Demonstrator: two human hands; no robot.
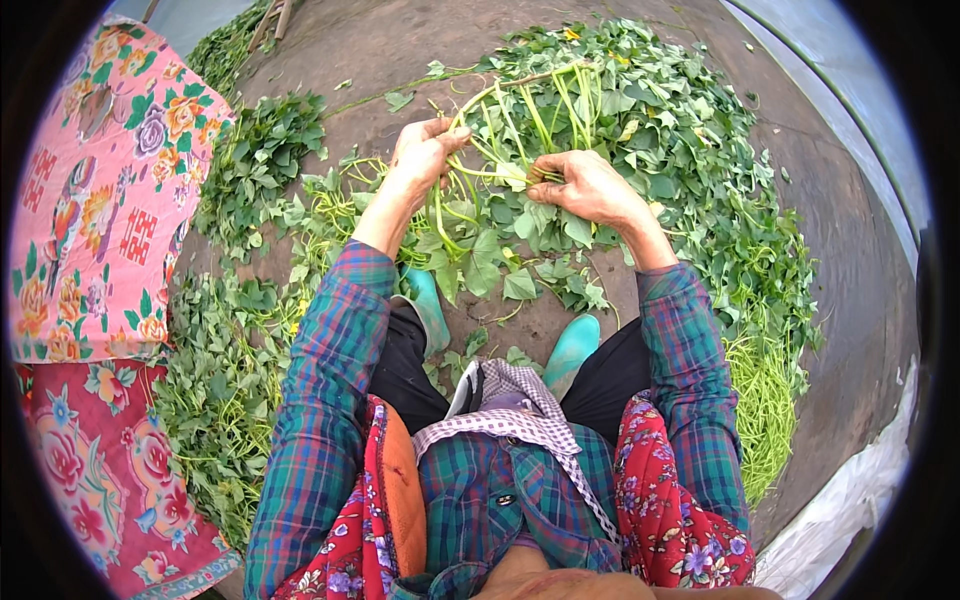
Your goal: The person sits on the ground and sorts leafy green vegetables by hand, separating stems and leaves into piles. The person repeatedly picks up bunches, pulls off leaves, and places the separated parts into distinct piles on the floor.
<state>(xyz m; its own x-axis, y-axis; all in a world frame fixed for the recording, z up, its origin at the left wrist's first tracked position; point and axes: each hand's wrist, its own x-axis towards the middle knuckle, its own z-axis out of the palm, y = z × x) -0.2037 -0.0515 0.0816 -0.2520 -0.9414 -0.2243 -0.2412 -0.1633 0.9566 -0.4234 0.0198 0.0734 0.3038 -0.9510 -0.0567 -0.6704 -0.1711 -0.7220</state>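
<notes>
My left hand (pixel 424 154) pinches a long green leafy vine (pixel 480 96), like sweet potato, between thumb and fingers. The vine arches up and to the right, with several upright leaf stalks (pixel 531 112) along it. My right hand (pixel 589 184) is shut on a few thin leaf stalks (pixel 487 174), its fingertips partly hiding them. Those stalks stretch between the two hands. Broad green leaves (pixel 484 262) hang below my left hand. Behind and beneath my right hand spreads a large heap of leafy vines (pixel 675 142).
Bright green bare stalks (pixel 761 412) are piled at the right. More leafy greens (pixel 217 390) lie at the left, beside floral pink cloth (pixel 101 262) and red cloth (pixel 112 480). Turquoise boots (pixel 574 349) stand on the dark floor. White plastic sheeting (pixel 832 495) lies lower right.
</notes>
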